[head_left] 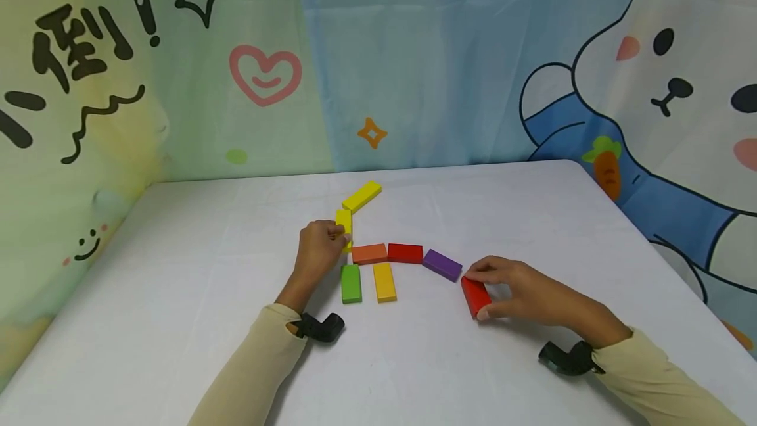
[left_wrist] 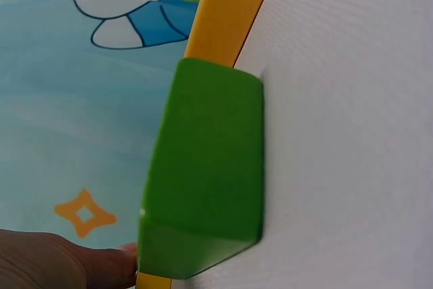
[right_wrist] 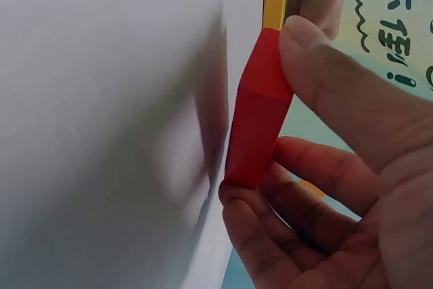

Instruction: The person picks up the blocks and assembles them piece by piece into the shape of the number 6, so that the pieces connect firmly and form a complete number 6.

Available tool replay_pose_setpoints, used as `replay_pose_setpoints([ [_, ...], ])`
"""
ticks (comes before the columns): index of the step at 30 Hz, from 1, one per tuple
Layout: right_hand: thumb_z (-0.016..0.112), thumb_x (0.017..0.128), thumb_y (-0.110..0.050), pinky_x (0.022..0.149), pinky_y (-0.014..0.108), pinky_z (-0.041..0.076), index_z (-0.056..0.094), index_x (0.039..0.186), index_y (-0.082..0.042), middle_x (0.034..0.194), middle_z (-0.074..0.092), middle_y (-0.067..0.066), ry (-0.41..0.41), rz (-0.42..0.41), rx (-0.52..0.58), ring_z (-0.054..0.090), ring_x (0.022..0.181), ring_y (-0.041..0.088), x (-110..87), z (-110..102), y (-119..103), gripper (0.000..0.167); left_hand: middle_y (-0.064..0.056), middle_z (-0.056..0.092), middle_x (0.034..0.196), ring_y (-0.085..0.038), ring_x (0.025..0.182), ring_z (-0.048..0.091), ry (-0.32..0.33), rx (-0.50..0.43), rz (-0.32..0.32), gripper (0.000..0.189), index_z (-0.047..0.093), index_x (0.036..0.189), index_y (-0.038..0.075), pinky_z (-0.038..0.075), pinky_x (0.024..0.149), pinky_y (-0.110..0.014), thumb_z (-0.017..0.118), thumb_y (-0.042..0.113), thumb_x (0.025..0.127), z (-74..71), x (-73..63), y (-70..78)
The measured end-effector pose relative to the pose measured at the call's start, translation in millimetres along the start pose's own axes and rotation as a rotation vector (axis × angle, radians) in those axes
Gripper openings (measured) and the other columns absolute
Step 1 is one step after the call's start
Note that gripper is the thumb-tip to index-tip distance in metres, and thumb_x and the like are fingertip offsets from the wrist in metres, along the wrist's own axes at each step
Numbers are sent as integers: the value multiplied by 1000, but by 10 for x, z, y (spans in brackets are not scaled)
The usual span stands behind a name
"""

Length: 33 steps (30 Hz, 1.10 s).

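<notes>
In the head view my right hand (head_left: 511,288) holds a red block (head_left: 475,296) at the right end of a bent line of blocks, thumb on its near end and fingers on its far end. The right wrist view shows this red block (right_wrist: 260,109) pinched over the white surface. My left hand (head_left: 322,245), fingers curled, grips a yellow block (head_left: 344,219) and hides part of it. Another yellow block (head_left: 362,196) lies slanted at its far end. Toward the right follow an orange block (head_left: 369,254), a second red block (head_left: 405,253) and a purple block (head_left: 442,265).
A green block (head_left: 351,283) and an amber block (head_left: 385,282) lie on the near side of the line. The green block (left_wrist: 203,167) looms large in the left wrist view. A white-covered table (head_left: 207,347) carries everything, with a printed cloth (head_left: 443,84) behind.
</notes>
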State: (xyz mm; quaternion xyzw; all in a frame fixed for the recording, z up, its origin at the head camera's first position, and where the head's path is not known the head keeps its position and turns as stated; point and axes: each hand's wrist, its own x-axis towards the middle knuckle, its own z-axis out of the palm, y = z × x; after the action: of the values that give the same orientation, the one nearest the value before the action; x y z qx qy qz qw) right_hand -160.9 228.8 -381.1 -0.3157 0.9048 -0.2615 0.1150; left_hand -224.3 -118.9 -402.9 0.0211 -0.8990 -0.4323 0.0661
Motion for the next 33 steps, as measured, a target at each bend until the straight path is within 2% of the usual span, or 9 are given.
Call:
replay_pose_setpoints([
  [6, 80, 79, -40, 91, 43, 51, 64, 129, -5, 126, 56, 6, 0, -29, -18, 52, 117, 30, 14, 21, -16, 63, -19, 66, 116, -25, 102, 63, 5, -4, 15, 26, 70, 110, -7, 56, 76, -32, 71, 7, 88, -3, 0, -10],
  [12, 80, 80, -37, 92, 44, 50, 63, 130, -5, 127, 55, 6, -17, -37, -1, 51, 118, 30, 27, 39, -3, 62, -18, 66, 116, -25, 100, 62, 3, -7, -1, 26, 70, 111, -6, 56, 76, -31, 71, 7, 89, 4, -1, -5],
  [17, 80, 80, -36, 92, 44, 49, 63, 130, -4, 127, 55, 6, -23, -36, -12, 50, 118, 29, 36, 46, -1, 62, -18, 66, 114, -25, 98, 63, 5, -6, 2, 26, 70, 111, -6, 56, 75, -31, 72, 6, 88, 7, -1, -10],
  [24, 80, 80, -36, 93, 44, 49, 63, 130, -5, 127, 53, 5, -24, -18, -42, 50, 118, 28, 46, 53, -23, 62, -18, 65, 117, -26, 103, 62, 3, -6, 12, 26, 70, 111, -6, 56, 77, -32, 72, 6, 88, 3, -2, -25],
  [33, 80, 79, -38, 92, 42, 50, 64, 128, -4, 123, 53, 4, -23, -10, -47, 50, 114, 26, 61, 52, -50, 62, -19, 64, 119, -26, 104, 62, -3, -8, -2, 28, 69, 112, -6, 56, 78, -33, 71, 7, 88, -11, -19, 1],
])
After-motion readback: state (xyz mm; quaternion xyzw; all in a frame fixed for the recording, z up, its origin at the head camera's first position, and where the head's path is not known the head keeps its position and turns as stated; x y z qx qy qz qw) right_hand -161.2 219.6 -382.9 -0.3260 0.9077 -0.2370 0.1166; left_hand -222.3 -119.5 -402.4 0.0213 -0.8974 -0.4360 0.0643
